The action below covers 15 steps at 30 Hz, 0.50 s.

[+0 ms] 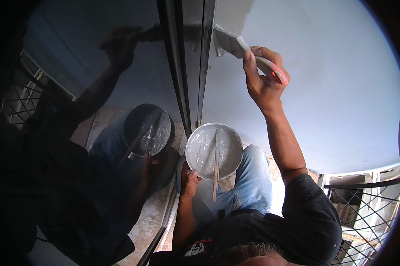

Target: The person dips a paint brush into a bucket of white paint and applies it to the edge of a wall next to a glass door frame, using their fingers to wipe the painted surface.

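Note:
High on the pale wall, my right hand [267,82] is closed around the red-tipped handle of a paintbrush [236,43]. The brush head lies against the wall beside the dark frame, where a strip of grey paint [233,15] shows. Lower down, in front of my knees, my left hand [190,182] grips the near left side of a round bucket [190,146]. Grey paint [204,153] coats its inside. A thin stick [216,177] stands in the paint, leaning out over the near rim.
Left of the wall, a dark glass pane [133,88] mirrors my arms and the bucket. A black upright frame [175,57] borders it. A metal lattice railing [364,213] stands at the lower right. Below is a stone-patterned floor [153,213].

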Each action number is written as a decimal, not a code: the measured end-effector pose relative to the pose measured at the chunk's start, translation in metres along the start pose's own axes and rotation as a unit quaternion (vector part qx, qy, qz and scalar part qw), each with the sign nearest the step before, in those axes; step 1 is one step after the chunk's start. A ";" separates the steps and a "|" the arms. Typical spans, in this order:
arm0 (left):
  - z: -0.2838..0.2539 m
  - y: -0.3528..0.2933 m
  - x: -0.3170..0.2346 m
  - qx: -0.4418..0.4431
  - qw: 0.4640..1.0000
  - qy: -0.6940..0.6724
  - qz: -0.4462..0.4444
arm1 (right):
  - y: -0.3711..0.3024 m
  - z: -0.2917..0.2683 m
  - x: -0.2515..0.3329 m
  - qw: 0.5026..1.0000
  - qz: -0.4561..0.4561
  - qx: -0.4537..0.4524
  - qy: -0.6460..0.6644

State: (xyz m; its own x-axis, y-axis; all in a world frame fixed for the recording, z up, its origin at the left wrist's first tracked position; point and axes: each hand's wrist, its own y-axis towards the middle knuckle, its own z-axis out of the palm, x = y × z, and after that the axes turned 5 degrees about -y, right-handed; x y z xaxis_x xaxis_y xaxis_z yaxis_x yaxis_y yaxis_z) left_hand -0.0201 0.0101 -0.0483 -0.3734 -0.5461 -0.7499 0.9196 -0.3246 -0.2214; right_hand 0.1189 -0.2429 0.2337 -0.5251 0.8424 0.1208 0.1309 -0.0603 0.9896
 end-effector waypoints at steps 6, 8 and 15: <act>0.003 0.000 0.000 -0.002 1.000 -0.025 -0.016 | -0.004 -0.002 0.002 1.000 0.000 0.005 0.002; -0.001 0.002 0.001 0.012 0.999 -0.031 -0.017 | 0.001 -0.001 0.001 1.000 -0.010 -0.014 0.015; -0.014 0.003 0.007 0.022 0.999 -0.030 -0.030 | 0.049 0.006 0.001 0.991 -0.028 -0.099 0.089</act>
State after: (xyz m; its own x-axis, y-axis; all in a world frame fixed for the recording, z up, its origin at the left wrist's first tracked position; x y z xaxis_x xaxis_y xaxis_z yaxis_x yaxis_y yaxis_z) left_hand -0.0186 0.0161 -0.0627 -0.4348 -0.5699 -0.6973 0.8899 -0.3905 -0.2358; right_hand 0.1297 -0.2421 0.2820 -0.6684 0.7414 0.0588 -0.0623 -0.1346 0.9889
